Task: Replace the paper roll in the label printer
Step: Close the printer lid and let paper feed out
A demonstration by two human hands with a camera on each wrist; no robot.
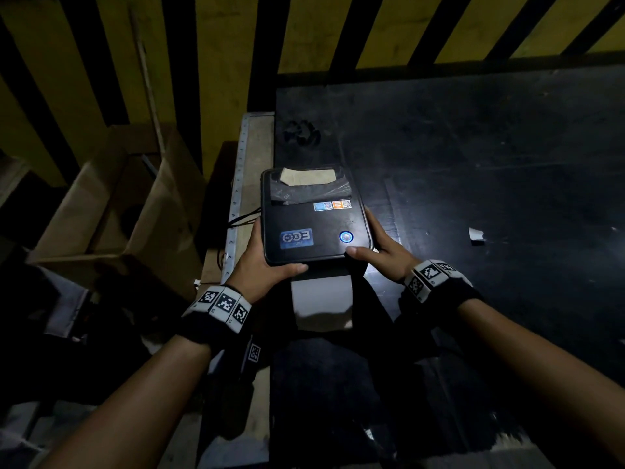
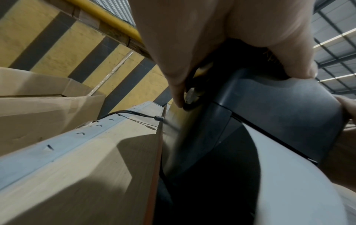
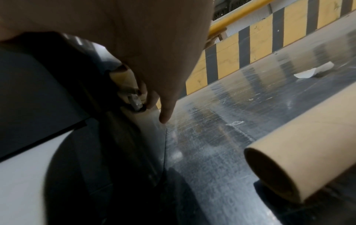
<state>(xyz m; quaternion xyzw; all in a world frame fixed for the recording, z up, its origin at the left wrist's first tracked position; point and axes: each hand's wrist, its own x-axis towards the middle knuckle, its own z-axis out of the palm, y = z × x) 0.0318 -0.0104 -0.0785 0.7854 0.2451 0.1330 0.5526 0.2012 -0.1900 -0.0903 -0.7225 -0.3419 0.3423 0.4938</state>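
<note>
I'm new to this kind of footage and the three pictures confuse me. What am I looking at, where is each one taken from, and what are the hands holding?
No robot here: a person works with bare hands, wearing three cameras. The head view looks down from the forehead; the other two views look along each wrist at the fingers.

The left hand and right hand grip a black label printer by its sides, thumbs on its front edge. Its round button glows blue, and white paper hangs from its front.

The printer sits on a dark table. Also on it are a torn paper scrap and, in the right wrist view, an empty cardboard tube. An open cardboard box stands to the left.
</note>
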